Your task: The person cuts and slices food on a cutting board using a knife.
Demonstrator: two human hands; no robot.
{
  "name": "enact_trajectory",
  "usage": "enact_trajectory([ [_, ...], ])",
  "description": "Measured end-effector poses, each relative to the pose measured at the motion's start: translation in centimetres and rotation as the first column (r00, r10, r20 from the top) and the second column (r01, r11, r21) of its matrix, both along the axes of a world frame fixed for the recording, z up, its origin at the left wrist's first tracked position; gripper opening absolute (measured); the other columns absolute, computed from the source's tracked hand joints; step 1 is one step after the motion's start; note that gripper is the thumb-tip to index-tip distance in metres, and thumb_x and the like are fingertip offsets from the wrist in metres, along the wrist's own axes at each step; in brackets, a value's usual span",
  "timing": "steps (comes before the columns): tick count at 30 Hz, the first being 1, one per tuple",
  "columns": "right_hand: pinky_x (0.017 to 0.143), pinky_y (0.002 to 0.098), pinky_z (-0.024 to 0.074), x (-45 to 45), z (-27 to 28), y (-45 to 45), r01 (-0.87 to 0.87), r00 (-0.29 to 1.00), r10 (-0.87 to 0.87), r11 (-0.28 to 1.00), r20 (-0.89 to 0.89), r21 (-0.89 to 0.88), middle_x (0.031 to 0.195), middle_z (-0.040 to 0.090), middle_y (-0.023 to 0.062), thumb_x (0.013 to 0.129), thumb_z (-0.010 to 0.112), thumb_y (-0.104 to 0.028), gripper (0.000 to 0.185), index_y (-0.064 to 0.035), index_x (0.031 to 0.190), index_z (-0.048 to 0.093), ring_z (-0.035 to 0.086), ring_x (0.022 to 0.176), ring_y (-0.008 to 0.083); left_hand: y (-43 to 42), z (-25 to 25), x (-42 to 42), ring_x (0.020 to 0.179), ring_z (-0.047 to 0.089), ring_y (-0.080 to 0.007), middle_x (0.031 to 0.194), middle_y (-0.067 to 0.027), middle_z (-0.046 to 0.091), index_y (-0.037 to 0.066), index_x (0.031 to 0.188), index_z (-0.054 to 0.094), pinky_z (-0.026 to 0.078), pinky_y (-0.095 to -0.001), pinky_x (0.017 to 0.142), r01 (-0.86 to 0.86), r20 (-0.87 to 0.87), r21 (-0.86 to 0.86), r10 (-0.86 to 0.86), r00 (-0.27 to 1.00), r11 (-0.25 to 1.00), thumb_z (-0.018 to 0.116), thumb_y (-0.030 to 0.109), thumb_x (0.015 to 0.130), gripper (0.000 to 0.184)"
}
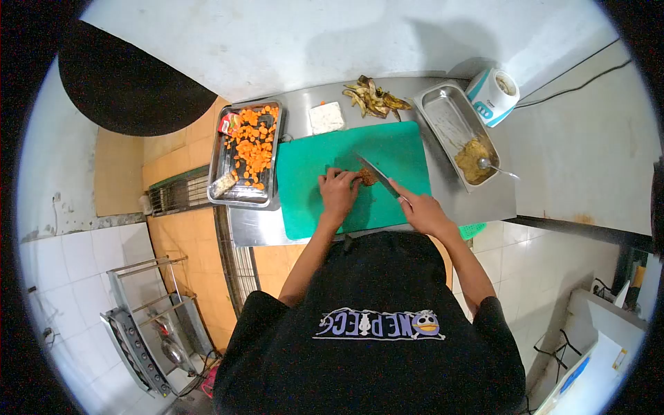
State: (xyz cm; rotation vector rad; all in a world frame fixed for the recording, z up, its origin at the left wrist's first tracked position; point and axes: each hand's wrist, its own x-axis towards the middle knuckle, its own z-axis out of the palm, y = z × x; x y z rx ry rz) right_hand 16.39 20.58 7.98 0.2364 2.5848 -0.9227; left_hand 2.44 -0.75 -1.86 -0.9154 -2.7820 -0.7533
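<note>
A kitchen knife [377,173] is held by its handle in my right hand [423,213], its blade slanting up and left over the green cutting board [398,145]. Under and beside the blade lies a small heap of reddish-brown chopped food [368,178], its kind unclear. My left hand [337,192] rests on the board just left of the heap. Its fingers are bent and closed at the edge of this food, fingertips close to the blade. Exactly what sits between them is hidden.
Left of the board, a metal tray [211,162] holds orange carrot pieces [252,152] and a wrapped block. Behind are a white block [326,117] and banana peels [373,98]. At right stand a steel pan [432,117] with yellowish mash and a spoon [485,164], and a white-and-teal appliance [492,97].
</note>
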Motion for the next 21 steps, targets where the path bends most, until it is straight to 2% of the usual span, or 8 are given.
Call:
enact_trajectory([
  [2, 0.072, 0.0536, 0.0533, 0.3, -0.4, -0.4, 0.034, 0.981, -0.015, 0.995, -0.192, 0.095, 0.079, 0.066, 0.0235, 0.105, 0.052, -0.024, 0.059, -0.0377, 0.161, 0.039, 0.065, 0.070, 0.0434, 0.0, -0.3, -0.1, 0.106, 0.063, -0.0244, 0.105, -0.0006, 0.076, 0.021, 0.099, 0.078, 0.042, -0.0459, 0.088, -0.008, 0.011, -0.046, 0.009, 1.000, 0.999, 0.084, 0.025, 0.080, 0.020],
  [3, 0.072, 0.0536, 0.0533, 0.3, -0.5, -0.5, 0.033, 0.981, -0.014, 0.995, -0.195, 0.097, 0.079, 0.066, 0.0235, 0.105, 0.052, -0.024, 0.059, -0.0377, 0.161, 0.039, 0.065, 0.070, 0.0434, 0.1, -0.1, -0.2, 0.106, 0.063, -0.0244, 0.105, -0.0006, 0.076, 0.021, 0.099, 0.078, 0.042, -0.0459, 0.088, -0.010, 0.008, -0.044, 0.010, 1.000, 0.999, 0.084, 0.025, 0.080, 0.020],
  [5, 0.071, 0.0587, 0.0562, 0.8, -0.8, -0.7, -0.028, 0.996, 0.035, 0.996, -0.078, 0.085, 0.077, 0.069, 0.0255, 0.102, 0.053, -0.026, 0.064, -0.0389, 0.162, 0.035, 0.067, 0.068, 0.0468, 0.2, 0.0, 0.0, 0.101, 0.061, -0.0220, 0.090, 0.0047, 0.074, 0.020, 0.093, 0.076, 0.040, -0.0443, 0.084, 0.012, -0.103, 0.067, -0.005, 0.995, 0.998, 0.084, 0.023, 0.078, 0.018],
  [6, 0.071, 0.0587, 0.0562, 1.2, -1.4, -0.8, -0.029, 0.997, 0.036, 0.996, -0.075, 0.085, 0.077, 0.069, 0.0255, 0.102, 0.053, -0.026, 0.064, -0.0389, 0.162, 0.035, 0.067, 0.068, 0.0468, 0.5, 0.7, 0.2, 0.101, 0.061, -0.0220, 0.090, 0.0047, 0.074, 0.020, 0.093, 0.076, 0.040, -0.0443, 0.084, 0.011, -0.100, 0.068, -0.004, 0.995, 0.998, 0.084, 0.023, 0.078, 0.018],
  [8, 0.068, 0.0589, 0.0559, 2.1, -3.0, -1.1, -0.083, 0.993, 0.099, 0.974, -0.064, 0.212, 0.073, 0.068, 0.0231, 0.101, 0.055, -0.025, 0.066, -0.0418, 0.161, 0.035, 0.067, 0.065, 0.0450, 0.7, 1.9, 0.7, 0.101, 0.060, -0.0217, 0.091, 0.0058, 0.074, 0.020, 0.091, 0.076, 0.039, -0.0440, 0.085, -0.076, -0.067, 0.106, 0.083, 0.994, 0.991, 0.084, 0.025, 0.078, 0.016],
  [15, 0.065, 0.0578, 0.0566, 1.2, -1.9, 0.1, -0.071, 0.987, 0.095, 0.982, -0.129, 0.176, 0.070, 0.066, 0.0219, 0.100, 0.055, -0.025, 0.066, -0.0442, 0.160, 0.036, 0.067, 0.063, 0.0438, 0.5, 0.9, -0.2, 0.099, 0.059, -0.0211, 0.093, 0.0067, 0.074, 0.021, 0.088, 0.079, 0.038, -0.0439, 0.086, -0.041, -0.130, 0.031, 0.045, 0.990, 0.999, 0.084, 0.026, 0.078, 0.013],
  [17, 0.064, 0.0582, 0.0566, 1.4, -1.2, -0.3, -0.019, 0.987, 0.041, 0.990, -0.155, 0.143, 0.070, 0.067, 0.0209, 0.100, 0.054, -0.025, 0.066, -0.0445, 0.160, 0.036, 0.067, 0.062, 0.0437, 0.4, 0.7, -0.1, 0.099, 0.059, -0.0208, 0.092, 0.0068, 0.074, 0.021, 0.089, 0.080, 0.038, -0.0440, 0.086, -0.026, -0.142, 0.042, 0.032, 0.989, 0.999, 0.084, 0.024, 0.078, 0.013],
  [21, 0.065, 0.0594, 0.0564, 2.4, -2.3, -0.9, -0.051, 0.989, 0.078, 0.978, -0.128, 0.202, 0.071, 0.067, 0.0205, 0.101, 0.054, -0.024, 0.066, -0.0451, 0.160, 0.036, 0.067, 0.063, 0.0442, 0.6, 0.8, 0.3, 0.099, 0.059, -0.0206, 0.092, 0.0066, 0.074, 0.021, 0.088, 0.079, 0.038, -0.0451, 0.086, -0.041, -0.147, 0.053, 0.048, 0.988, 0.998, 0.084, 0.023, 0.077, 0.012],
])
